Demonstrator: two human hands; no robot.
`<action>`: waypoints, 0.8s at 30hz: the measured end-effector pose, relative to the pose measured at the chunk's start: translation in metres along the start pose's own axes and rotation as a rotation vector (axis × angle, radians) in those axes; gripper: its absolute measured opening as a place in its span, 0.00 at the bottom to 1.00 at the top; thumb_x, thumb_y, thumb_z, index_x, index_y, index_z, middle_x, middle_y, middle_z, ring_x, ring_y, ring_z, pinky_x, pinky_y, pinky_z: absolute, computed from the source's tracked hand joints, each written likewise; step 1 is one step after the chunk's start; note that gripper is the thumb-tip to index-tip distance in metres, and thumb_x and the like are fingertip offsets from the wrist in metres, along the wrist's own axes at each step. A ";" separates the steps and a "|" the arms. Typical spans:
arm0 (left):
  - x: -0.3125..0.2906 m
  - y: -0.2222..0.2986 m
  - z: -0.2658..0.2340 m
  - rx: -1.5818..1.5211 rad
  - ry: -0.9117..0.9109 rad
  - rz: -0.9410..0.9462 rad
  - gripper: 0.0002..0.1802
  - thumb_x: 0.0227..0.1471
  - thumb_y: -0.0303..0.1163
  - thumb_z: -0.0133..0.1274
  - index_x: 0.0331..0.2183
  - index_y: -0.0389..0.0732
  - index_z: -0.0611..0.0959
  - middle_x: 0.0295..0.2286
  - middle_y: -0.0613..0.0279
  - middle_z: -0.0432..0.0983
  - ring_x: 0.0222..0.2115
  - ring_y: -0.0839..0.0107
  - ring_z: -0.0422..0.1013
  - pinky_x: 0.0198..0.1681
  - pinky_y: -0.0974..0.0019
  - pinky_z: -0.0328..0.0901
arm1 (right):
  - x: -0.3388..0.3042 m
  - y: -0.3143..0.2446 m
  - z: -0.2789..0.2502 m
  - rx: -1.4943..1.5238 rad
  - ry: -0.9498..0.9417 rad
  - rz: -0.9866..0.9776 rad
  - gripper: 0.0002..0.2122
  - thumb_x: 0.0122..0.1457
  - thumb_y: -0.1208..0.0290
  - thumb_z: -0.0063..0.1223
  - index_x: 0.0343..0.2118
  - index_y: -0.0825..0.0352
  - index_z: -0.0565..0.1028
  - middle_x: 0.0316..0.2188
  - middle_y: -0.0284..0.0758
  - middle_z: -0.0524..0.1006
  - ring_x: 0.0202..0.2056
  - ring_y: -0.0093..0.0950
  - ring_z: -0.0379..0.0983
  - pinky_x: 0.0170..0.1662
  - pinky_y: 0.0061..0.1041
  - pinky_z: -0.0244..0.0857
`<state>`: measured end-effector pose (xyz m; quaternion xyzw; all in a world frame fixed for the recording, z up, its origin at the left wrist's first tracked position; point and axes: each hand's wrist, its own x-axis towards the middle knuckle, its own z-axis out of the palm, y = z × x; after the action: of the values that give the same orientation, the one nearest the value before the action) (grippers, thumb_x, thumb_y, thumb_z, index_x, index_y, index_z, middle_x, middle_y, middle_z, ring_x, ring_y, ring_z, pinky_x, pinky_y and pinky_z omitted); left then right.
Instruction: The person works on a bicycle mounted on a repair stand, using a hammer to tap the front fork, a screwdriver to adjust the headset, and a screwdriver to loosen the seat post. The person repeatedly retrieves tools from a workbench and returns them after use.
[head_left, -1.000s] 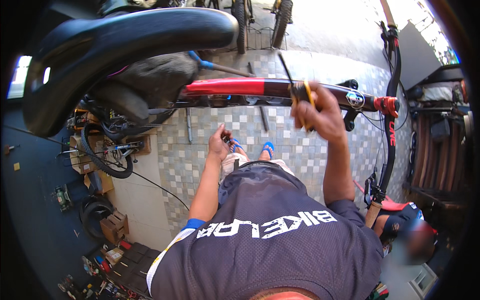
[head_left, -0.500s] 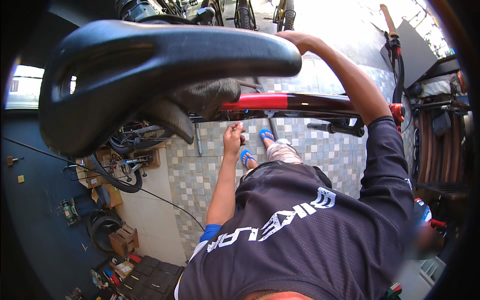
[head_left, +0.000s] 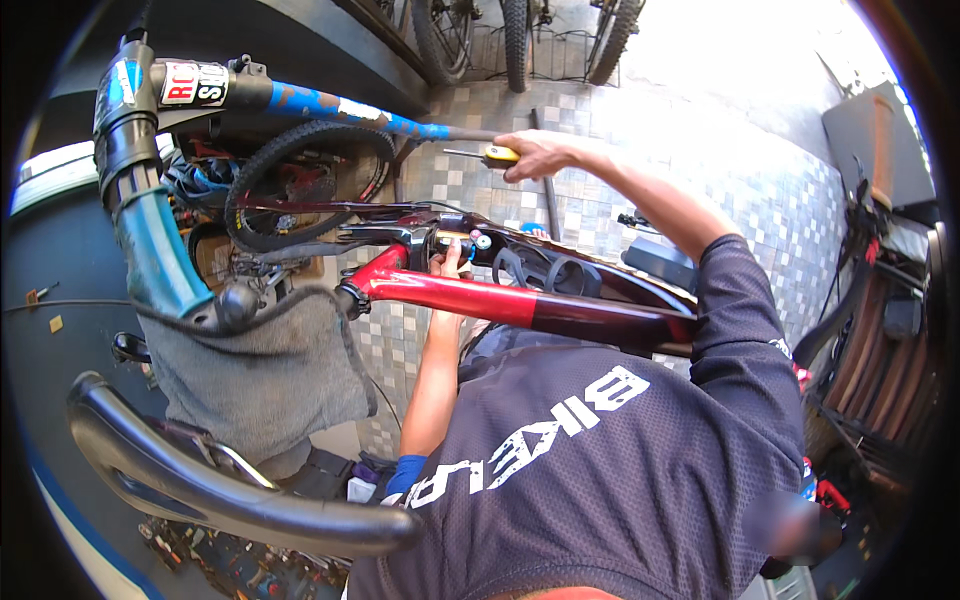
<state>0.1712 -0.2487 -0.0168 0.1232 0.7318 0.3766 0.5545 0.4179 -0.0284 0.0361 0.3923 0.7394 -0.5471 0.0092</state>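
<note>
A red and black bike frame (head_left: 520, 308) hangs across the middle of the view. My right hand (head_left: 535, 155) reaches out over it and grips a yellow-handled screwdriver (head_left: 497, 154), whose thin shaft points left. My left hand (head_left: 450, 265) comes up from under the frame and its fingertips rest at a small blue and silver fitting (head_left: 472, 242) by the frame's junction. The top tube hides part of that hand. My dark jersey (head_left: 600, 470) fills the lower middle.
A black saddle (head_left: 230, 500) curves across the lower left, with a grey cloth (head_left: 260, 370) above it. A blue stand clamp (head_left: 150, 240) and a knobby tyre (head_left: 300, 190) sit at the upper left. Bike wheels (head_left: 520, 40) stand at the top on tiled floor (head_left: 700, 160). Loose tools (head_left: 220, 550) lie at the bottom left.
My head has swung, so the saddle dropped to the lower left. My right hand went from the top tube out over the frame, still with the screwdriver. My left hand stays under the frame.
</note>
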 end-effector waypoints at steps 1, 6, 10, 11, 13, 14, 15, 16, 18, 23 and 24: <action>-0.004 0.008 0.008 0.008 0.050 -0.010 0.34 0.52 0.60 0.64 0.41 0.41 0.72 0.26 0.62 0.72 0.16 0.75 0.65 0.18 0.70 0.65 | 0.006 0.009 0.011 0.168 -0.008 -0.039 0.16 0.51 0.63 0.62 0.39 0.65 0.72 0.25 0.34 0.77 0.24 0.26 0.75 0.26 0.29 0.72; -0.016 0.027 0.018 -0.034 -0.012 -0.100 0.27 0.54 0.59 0.62 0.40 0.46 0.78 0.32 0.68 0.73 0.26 0.75 0.68 0.23 0.69 0.63 | 0.019 0.013 0.041 0.332 -0.140 -0.029 0.12 0.54 0.63 0.65 0.34 0.66 0.78 0.23 0.30 0.79 0.23 0.20 0.75 0.27 0.24 0.70; -0.020 0.024 0.018 -0.145 -0.083 -0.113 0.21 0.56 0.54 0.63 0.40 0.49 0.80 0.30 0.72 0.73 0.25 0.76 0.67 0.25 0.69 0.63 | 0.030 0.018 0.072 0.487 -0.169 -0.077 0.11 0.55 0.67 0.66 0.37 0.65 0.79 0.26 0.28 0.80 0.25 0.18 0.74 0.28 0.21 0.69; -0.018 0.020 0.016 -0.163 -0.095 -0.114 0.20 0.57 0.53 0.63 0.41 0.50 0.80 0.30 0.73 0.73 0.25 0.76 0.67 0.26 0.69 0.63 | 0.030 0.015 0.078 0.529 -0.179 -0.079 0.10 0.55 0.68 0.66 0.37 0.65 0.79 0.26 0.29 0.80 0.25 0.18 0.74 0.28 0.20 0.69; -0.016 0.014 0.012 -0.206 -0.123 -0.114 0.20 0.57 0.53 0.62 0.41 0.50 0.80 0.30 0.72 0.73 0.25 0.76 0.67 0.27 0.68 0.63 | 0.031 0.010 0.089 0.627 -0.187 -0.066 0.10 0.56 0.68 0.66 0.37 0.65 0.78 0.24 0.28 0.78 0.24 0.18 0.72 0.27 0.21 0.67; -0.016 0.013 0.011 -0.223 -0.131 -0.127 0.19 0.58 0.51 0.62 0.42 0.49 0.79 0.31 0.72 0.73 0.25 0.76 0.67 0.26 0.68 0.63 | 0.031 0.009 0.091 0.654 -0.171 -0.063 0.11 0.56 0.67 0.66 0.37 0.65 0.78 0.23 0.28 0.78 0.23 0.19 0.72 0.26 0.23 0.66; -0.016 0.011 0.009 -0.202 -0.133 -0.133 0.19 0.58 0.50 0.62 0.43 0.49 0.79 0.32 0.71 0.73 0.25 0.76 0.68 0.25 0.69 0.63 | 0.030 0.008 0.094 0.683 -0.154 -0.060 0.11 0.55 0.66 0.66 0.36 0.65 0.77 0.23 0.28 0.77 0.23 0.19 0.71 0.26 0.24 0.66; -0.016 0.005 0.004 -0.192 -0.126 -0.139 0.19 0.58 0.48 0.62 0.45 0.48 0.79 0.33 0.71 0.74 0.25 0.76 0.68 0.25 0.69 0.64 | 0.023 -0.005 0.086 0.640 -0.139 -0.069 0.11 0.56 0.66 0.66 0.37 0.64 0.77 0.22 0.28 0.76 0.22 0.19 0.70 0.25 0.23 0.64; -0.018 0.003 -0.002 -0.197 -0.170 -0.116 0.19 0.60 0.45 0.62 0.47 0.46 0.79 0.34 0.69 0.75 0.23 0.77 0.70 0.23 0.71 0.65 | 0.015 -0.022 0.068 0.602 -0.123 -0.069 0.12 0.59 0.61 0.64 0.37 0.64 0.76 0.23 0.28 0.76 0.23 0.18 0.70 0.26 0.23 0.65; -0.008 -0.019 -0.047 -0.046 -0.205 -0.033 0.21 0.59 0.45 0.62 0.49 0.45 0.80 0.35 0.66 0.79 0.24 0.79 0.72 0.30 0.67 0.70 | -0.012 -0.091 -0.007 0.447 -0.013 -0.098 0.17 0.63 0.54 0.62 0.32 0.65 0.76 0.20 0.28 0.76 0.21 0.18 0.74 0.23 0.22 0.68; -0.001 -0.030 -0.075 -0.021 -0.188 -0.074 0.20 0.59 0.45 0.62 0.48 0.44 0.82 0.34 0.66 0.79 0.23 0.79 0.72 0.28 0.68 0.69 | -0.016 -0.106 -0.020 0.416 0.026 -0.154 0.17 0.63 0.55 0.62 0.31 0.65 0.76 0.19 0.28 0.76 0.20 0.19 0.75 0.23 0.22 0.68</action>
<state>0.1106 -0.3010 -0.0292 0.1249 0.6766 0.3504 0.6355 0.3744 -0.0313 0.1365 0.3352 0.6383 -0.6819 -0.1231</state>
